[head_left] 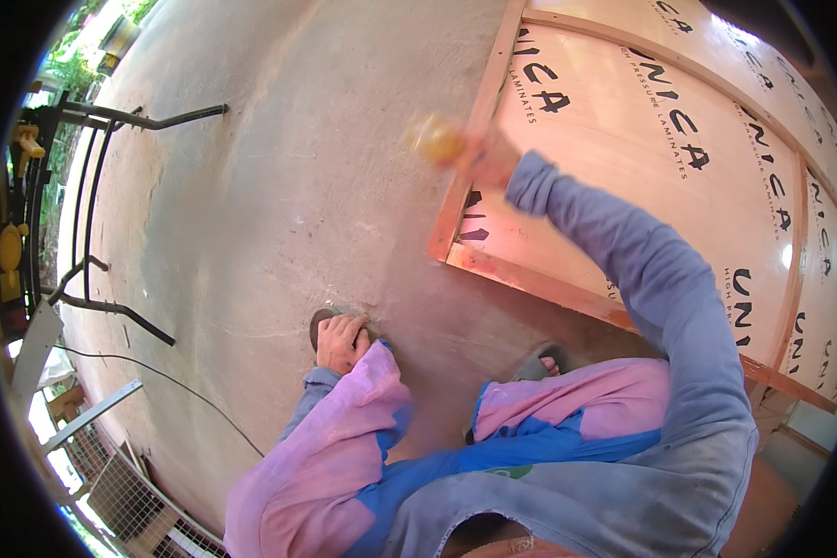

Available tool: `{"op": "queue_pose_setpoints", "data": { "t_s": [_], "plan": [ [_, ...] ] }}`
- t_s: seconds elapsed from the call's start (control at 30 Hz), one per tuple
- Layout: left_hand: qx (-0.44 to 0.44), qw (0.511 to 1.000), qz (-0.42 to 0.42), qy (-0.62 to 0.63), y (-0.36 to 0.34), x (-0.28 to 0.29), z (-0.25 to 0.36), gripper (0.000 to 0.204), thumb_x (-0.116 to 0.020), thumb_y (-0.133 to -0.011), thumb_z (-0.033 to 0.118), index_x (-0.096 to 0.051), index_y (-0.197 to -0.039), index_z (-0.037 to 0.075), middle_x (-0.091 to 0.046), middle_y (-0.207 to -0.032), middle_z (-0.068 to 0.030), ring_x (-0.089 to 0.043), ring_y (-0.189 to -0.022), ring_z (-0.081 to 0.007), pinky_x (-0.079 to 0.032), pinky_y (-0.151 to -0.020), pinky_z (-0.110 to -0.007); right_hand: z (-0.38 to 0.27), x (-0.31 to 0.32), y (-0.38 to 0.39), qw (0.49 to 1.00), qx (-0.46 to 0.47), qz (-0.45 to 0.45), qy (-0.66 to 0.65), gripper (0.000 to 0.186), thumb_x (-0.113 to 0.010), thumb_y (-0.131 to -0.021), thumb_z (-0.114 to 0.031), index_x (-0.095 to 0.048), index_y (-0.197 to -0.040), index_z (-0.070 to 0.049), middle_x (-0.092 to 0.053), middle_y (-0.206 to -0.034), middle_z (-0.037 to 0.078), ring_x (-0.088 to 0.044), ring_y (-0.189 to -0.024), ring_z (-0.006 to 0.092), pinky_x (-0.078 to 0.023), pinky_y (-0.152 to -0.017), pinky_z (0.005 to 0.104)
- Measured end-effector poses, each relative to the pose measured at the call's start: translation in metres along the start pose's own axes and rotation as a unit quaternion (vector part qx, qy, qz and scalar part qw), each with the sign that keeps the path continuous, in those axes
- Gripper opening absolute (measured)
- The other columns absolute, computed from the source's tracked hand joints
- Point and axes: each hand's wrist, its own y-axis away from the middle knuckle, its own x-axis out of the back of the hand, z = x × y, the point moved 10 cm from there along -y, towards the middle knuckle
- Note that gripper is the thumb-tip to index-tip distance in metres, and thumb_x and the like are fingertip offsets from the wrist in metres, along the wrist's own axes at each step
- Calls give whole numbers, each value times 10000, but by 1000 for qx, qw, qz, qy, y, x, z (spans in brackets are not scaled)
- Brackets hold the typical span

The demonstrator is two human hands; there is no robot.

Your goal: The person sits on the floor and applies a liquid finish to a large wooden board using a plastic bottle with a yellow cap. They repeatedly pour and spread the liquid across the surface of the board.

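My right arm, in a grey-blue sleeve, reaches forward over a framed panel [586, 121]. At the panel's left edge my right hand [489, 160] is closed on a rounded yellowish thing [437, 139]; motion blur hides its exact kind. The panel has a pale sheet with dark print and a reddish-brown wooden frame [460, 209]. Lower down, my left hand [341, 342] lies over my bent left knee, fingers laid out and bent a little, with nothing seen in it. A dark sandal [322, 324] shows just beside its fingers.
Bare concrete floor [279, 205] spreads in front and to the left. A black metal stand [93, 205] with splayed legs is at the left. A thin dark cable [172, 377] crosses the floor near a wire-mesh rack [139, 484]. My right sandal [535, 365] is beside the panel's near edge.
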Motion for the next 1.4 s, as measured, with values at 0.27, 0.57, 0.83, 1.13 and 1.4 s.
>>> {"op": "queue_pose_setpoints", "data": {
  "t_s": [0.27,0.57,0.83,1.13,1.4],
  "plan": [
    [9,1000,0,2,-1,7,1,238,-691,-847,125,-717,-1078,69,-738,-1015,-92,-680,-986,-274,-454,-889,-429,39,30,-28,990,-100,66,73,398,-810,-840,-301,-679,-1147,-84,-740,-892,185,-742,-834,349,-586,-762,427],
    [15,1000,-9,-10,6,3,-5,272,-698,-836,98,-724,-1102,53,-744,-1060,-109,-682,-1009,-288,-461,-913,-419,-36,-39,-1,995,-61,-75,11,428,-780,-850,-259,-676,-1242,-120,-738,-916,209,-732,-871,372,-575,-805,449],
    [10,1000,2,2,1,0,-2,268,-700,-834,89,-729,-1099,55,-748,-1046,-108,-685,-997,-288,-458,-912,-418,52,98,-60,973,-86,126,171,469,-803,-853,-364,-688,-1224,-102,-752,-938,197,-742,-888,350,-579,-814,411],
    [18,1000,-5,-3,6,6,-6,264,-699,-841,111,-727,-1098,56,-743,-1059,-113,-680,-1022,-288,-457,-917,-421,-31,-28,4,993,-77,-89,-16,467,-829,-813,-203,-673,-1246,-121,-749,-925,181,-745,-823,327,-587,-765,421],
    [3,1000,4,3,0,-2,4,244,-692,-849,119,-718,-1085,66,-738,-1023,-101,-682,-1001,-276,-455,-904,-421,95,99,-53,966,-191,87,153,400,-831,-836,-211,-731,-1208,-106,-773,-1029,129,-715,-899,166,-554,-857,324]
  ]
}}
